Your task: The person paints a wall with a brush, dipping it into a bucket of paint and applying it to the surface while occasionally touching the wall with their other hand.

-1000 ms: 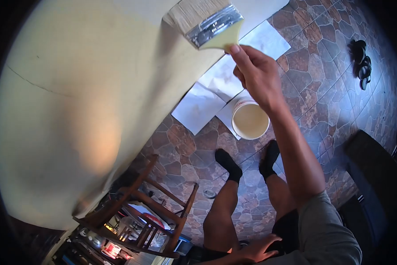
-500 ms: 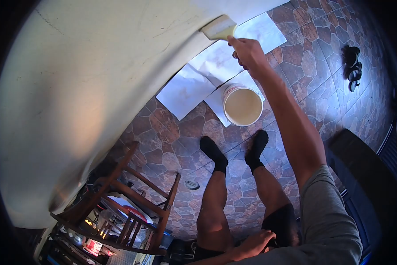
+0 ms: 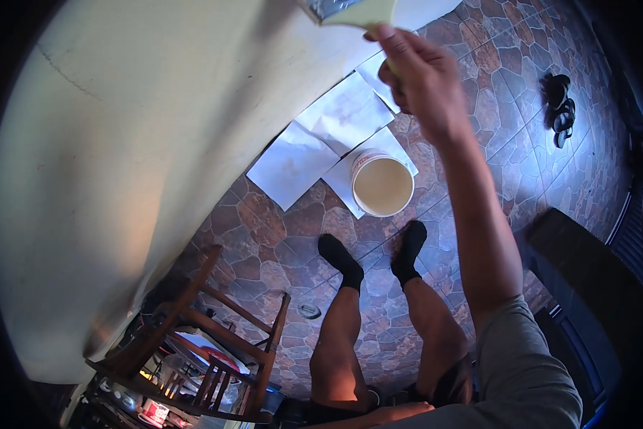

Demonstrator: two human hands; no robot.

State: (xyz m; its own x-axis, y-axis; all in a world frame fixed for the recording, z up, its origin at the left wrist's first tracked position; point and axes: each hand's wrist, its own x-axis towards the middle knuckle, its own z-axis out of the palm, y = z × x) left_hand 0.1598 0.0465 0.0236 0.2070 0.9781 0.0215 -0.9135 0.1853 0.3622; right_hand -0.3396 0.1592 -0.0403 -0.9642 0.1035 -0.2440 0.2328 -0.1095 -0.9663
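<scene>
My right hand [image 3: 425,82] is raised near the wall and wrapped round the handle of a wide paintbrush [image 3: 364,14]. The brush has a pale yellow handle, and its bristle end runs past the top edge of the view, close to the cream wall [image 3: 157,129]. Below stands a white bucket [image 3: 384,187] holding a cream-coloured liquid, partly on white sheets of paper [image 3: 293,164] spread along the wall's foot. Low in the view, by my lap, my left hand [image 3: 411,409] shows only in part, and its fingers cannot be made out.
A wooden chair [image 3: 225,329] with clutter around it stands at lower left. Black sandals [image 3: 561,114] lie on the stone-patterned floor [image 3: 507,107] to the right. A small oval object [image 3: 309,312] rests on the floor near my feet. Dark furniture [image 3: 586,250] is at the right.
My right hand has moved up along the wall with the paintbrush, whose bristle end now leaves the view. My left hand sits lower in the view. The camera has shifted slightly.
</scene>
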